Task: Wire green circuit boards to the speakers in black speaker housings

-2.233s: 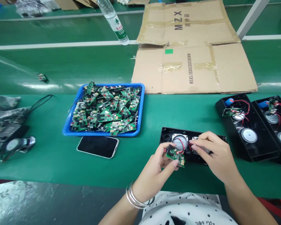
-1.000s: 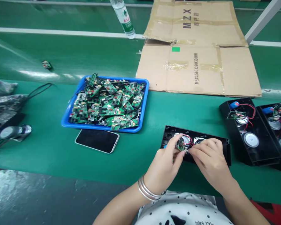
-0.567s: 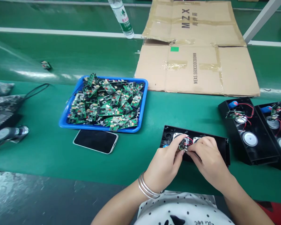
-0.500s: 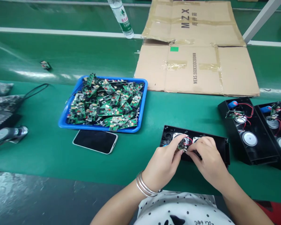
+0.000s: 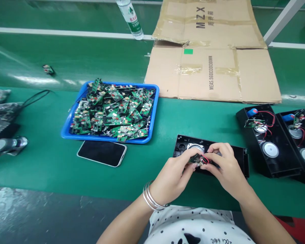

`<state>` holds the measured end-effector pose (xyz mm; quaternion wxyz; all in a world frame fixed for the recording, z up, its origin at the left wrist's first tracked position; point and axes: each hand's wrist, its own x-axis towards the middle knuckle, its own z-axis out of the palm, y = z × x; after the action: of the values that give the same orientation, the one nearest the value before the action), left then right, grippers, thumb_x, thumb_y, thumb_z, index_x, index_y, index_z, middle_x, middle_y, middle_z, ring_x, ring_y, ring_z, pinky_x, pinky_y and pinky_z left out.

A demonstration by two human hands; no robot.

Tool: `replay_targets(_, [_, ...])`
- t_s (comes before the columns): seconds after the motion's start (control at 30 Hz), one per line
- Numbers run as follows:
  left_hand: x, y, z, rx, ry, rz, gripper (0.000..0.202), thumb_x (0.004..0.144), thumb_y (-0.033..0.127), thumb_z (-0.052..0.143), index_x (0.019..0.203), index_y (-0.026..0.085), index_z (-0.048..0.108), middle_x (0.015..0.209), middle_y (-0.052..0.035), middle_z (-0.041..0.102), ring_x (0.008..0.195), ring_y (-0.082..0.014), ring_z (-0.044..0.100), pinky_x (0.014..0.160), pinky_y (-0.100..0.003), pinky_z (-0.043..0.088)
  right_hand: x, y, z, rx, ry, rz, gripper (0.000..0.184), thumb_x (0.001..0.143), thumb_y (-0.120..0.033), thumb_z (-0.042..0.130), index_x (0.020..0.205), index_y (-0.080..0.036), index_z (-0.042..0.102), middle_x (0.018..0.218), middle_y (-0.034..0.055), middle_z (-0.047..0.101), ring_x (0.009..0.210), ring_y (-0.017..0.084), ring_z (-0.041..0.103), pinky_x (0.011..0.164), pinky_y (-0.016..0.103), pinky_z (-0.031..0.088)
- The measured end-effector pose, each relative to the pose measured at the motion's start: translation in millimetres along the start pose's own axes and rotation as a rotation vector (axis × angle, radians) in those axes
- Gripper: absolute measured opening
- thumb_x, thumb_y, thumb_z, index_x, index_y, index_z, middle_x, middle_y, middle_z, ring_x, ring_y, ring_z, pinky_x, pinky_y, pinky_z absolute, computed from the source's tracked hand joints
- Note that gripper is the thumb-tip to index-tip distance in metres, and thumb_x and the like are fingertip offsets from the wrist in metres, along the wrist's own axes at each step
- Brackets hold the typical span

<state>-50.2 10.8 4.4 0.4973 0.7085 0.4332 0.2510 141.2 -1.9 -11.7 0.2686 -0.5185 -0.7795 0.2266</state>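
Note:
Between thumb and fingers, my left hand grips a small green circuit board. My right hand pinches at the board's right end, where red wires run; the exact contact is partly hidden by the fingertips. Both hands are over a black speaker housing that lies on the green table with its inside facing up. A round speaker with a silver rim shows in it, just beyond the board. My right hand covers much of the housing's middle.
A blue tray heaped with circuit boards stands left, with a phone before it. On the right are two wired black housings. Flattened cardboard and a water bottle are behind; bagged parts lie far left.
The circuit board has turned flatter in my left hand and the red wires now show at its right end. My right fingers have shifted slightly, uncovering more of the left speaker.

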Motion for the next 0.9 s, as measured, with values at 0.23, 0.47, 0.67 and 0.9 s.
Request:
replay_targets(0.23, [1.1, 5.7, 2.4, -0.013, 0.068, 0.006, 0.032, 0.088, 0.007, 0.045, 0.113, 0.026, 0.047, 0.092, 0.0038, 0.069, 0.075, -0.0091, 0.068, 0.07, -0.016, 0.053, 0.0, -5.5, 4.3, 0.014, 0.026, 0.005, 0.012, 0.091, -0.027, 0.052, 0.086, -0.019, 0.059, 0.09, 0.0065, 0.055, 0.089, 0.021, 0.048, 0.076, 0.037, 0.041])
replay_targets(0.47, [-0.4, 13.6, 0.4, -0.139, 0.109, -0.191, 0.036, 0.086, 0.014, 0.05, 0.12, 0.026, 0.047, 0.092, 0.0025, 0.07, 0.075, -0.0119, 0.07, 0.069, -0.02, 0.057, -5.8, 6.3, -18.7, 0.043, 0.13, 0.104, 0.022, 0.086, -0.038, 0.059, 0.101, -0.023, 0.061, 0.102, 0.0066, 0.061, 0.096, 0.022, 0.054, 0.082, 0.036, 0.047])
replay_targets(0.67, [-1.0, 11.7, -0.1, -0.219, 0.147, -0.241, 0.036, 0.085, 0.016, 0.053, 0.119, 0.025, 0.049, 0.082, 0.0014, 0.071, 0.072, -0.0147, 0.071, 0.065, -0.023, 0.059, -9.9, 18.1, -27.4, 0.215, -0.073, 0.308, 0.016, 0.088, -0.028, 0.056, 0.098, -0.024, 0.067, 0.096, 0.004, 0.065, 0.069, 0.015, 0.06, 0.058, 0.026, 0.05])
replay_targets(0.9, [2.0, 11.7, 4.6, -0.37, 0.208, -0.26, 0.034, 0.083, 0.015, 0.055, 0.116, 0.022, 0.047, 0.088, -0.0012, 0.068, 0.074, -0.0161, 0.072, 0.068, -0.026, 0.061, -11.1, 17.7, -23.9, 0.42, -0.106, 0.394, 0.016, 0.086, -0.027, 0.056, 0.085, -0.023, 0.072, 0.087, 0.004, 0.07, 0.07, 0.017, 0.065, 0.059, 0.027, 0.054])
